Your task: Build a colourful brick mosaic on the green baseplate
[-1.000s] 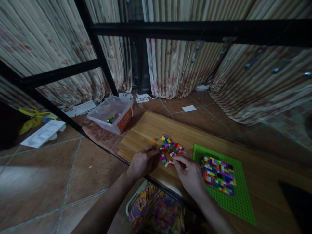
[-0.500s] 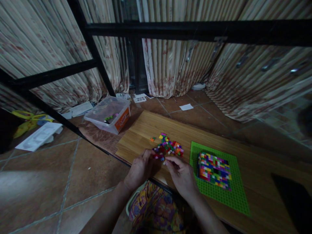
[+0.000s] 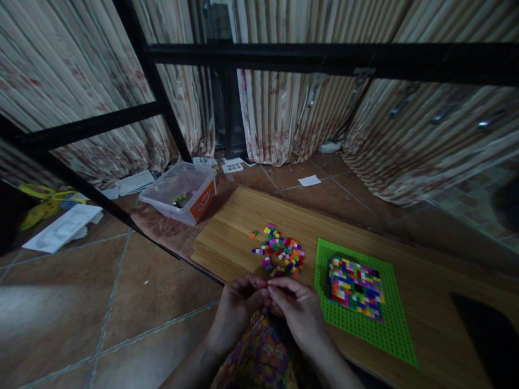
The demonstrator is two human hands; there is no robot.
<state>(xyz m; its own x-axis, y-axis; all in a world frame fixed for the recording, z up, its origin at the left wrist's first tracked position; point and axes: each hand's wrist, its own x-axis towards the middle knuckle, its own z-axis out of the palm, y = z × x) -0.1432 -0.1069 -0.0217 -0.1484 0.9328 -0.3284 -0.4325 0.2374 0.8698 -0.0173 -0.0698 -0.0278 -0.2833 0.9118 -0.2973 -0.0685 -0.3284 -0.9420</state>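
Note:
My left hand and my right hand meet fingertip to fingertip at the near edge of the wooden board, both pinched together on something too small to make out. Just beyond them lies a heap of small coloured bricks, with one orange brick lying apart to its left. To the right, a green baseplate carries a block of multicoloured bricks with a dark gap near its middle.
A clear plastic box with an orange label sits on the tiled floor to the left. Black metal bars cross overhead, with curtains behind. Papers lie on the floor at left. A dark flat thing lies on the board's right.
Both hands have drawn back from the brick heap toward my body and come together, fingertips pinched. The heap lies uncovered now.

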